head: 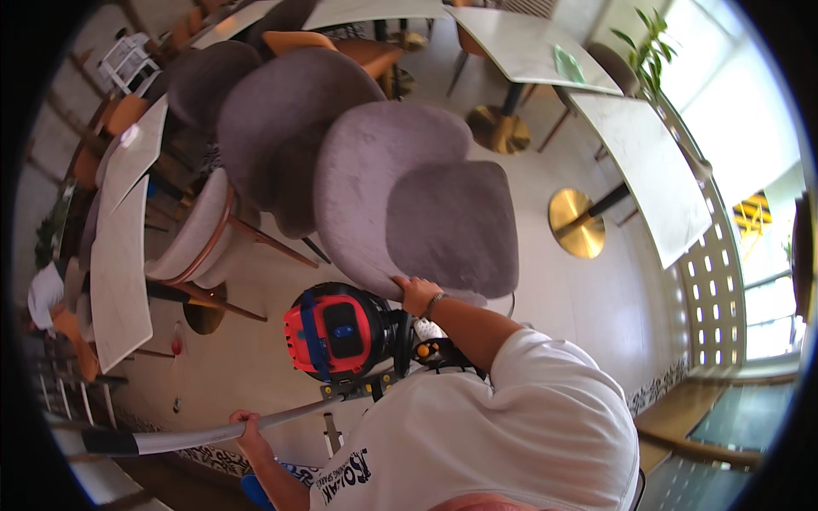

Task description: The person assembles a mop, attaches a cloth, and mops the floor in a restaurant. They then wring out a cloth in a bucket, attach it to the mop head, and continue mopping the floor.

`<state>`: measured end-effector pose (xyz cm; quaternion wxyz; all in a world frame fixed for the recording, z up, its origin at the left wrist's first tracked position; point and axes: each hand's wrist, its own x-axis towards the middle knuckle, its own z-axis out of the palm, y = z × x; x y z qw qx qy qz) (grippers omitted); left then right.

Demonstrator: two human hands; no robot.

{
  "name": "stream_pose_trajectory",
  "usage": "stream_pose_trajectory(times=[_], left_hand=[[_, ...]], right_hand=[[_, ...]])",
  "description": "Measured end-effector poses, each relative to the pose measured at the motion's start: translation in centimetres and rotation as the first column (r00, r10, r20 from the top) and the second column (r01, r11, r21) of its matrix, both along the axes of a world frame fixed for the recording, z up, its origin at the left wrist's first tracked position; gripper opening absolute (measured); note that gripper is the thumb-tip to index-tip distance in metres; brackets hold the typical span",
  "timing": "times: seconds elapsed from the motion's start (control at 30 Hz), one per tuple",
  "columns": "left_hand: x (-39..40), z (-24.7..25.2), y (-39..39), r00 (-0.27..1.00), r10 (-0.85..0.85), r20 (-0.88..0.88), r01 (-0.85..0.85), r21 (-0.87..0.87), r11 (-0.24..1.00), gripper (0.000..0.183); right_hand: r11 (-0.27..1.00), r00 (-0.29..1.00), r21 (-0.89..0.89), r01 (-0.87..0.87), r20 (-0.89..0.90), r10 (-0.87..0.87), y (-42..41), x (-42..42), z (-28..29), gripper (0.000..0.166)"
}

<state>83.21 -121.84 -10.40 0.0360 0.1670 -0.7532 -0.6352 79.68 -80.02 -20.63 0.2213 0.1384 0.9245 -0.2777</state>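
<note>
My left hand (250, 434) is closed around a pale grey tube (192, 439) with a black end piece, low at the left. My right hand (419, 295), with a bracelet at the wrist, grips the edge of a grey upholstered chair (447, 223). Between my hands, in front of my body, stands a red and black canister vacuum cleaner (332, 332) with a blue strap across its top. The tube's other end lies near the cleaner's base. A second grey chair (294, 115) stands close behind the held one.
Marble-topped tables (645, 153) with round brass bases (576, 223) stand at the right; more tables (121, 255) and a tilted chair (198, 236) are at the left. A green item (569, 64) lies on a far table. Small objects and a thin cord (177, 348) are on the floor.
</note>
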Motion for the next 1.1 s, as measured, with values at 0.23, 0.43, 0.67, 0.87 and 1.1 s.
stream_pose_trajectory(times=[0.23, 0.43, 0.67, 0.87, 1.1], left_hand=[[0.9, -0.7, -2.3, 0.998, 0.056, -0.039, -0.060, -0.095, 0.994, 0.013], [0.6, -1.7, -6.7, 0.978, 0.207, -0.020, -0.207, -0.186, 0.961, 0.013], [-2.1, 3.6, -6.0, 0.981, 0.194, -0.021, -0.192, -0.262, 0.946, 0.011], [-3.0, 2.7, -12.9, 0.978, 0.185, -0.093, -0.202, -0.244, 0.948, 0.008], [-3.5, 0.7, -21.4, 0.967, 0.218, -0.131, -0.251, -0.340, 0.906, 0.007]], right_hand=[[0.987, 0.990, -0.070, -0.142, -0.010, 0.141, 0.5, -1.9, 0.4, 0.071], [0.952, 0.808, -0.052, -0.301, -0.545, 0.226, -3.0, -9.2, 3.6, 0.074], [0.995, 0.813, 0.047, -0.085, -0.574, 0.096, -7.0, -14.8, 3.1, 0.060], [0.992, 0.735, 0.022, 0.122, -0.674, -0.075, -8.3, -15.3, 1.6, 0.060], [0.963, 0.798, 0.167, 0.212, -0.598, -0.072, -9.0, -15.2, 2.6, 0.058]])
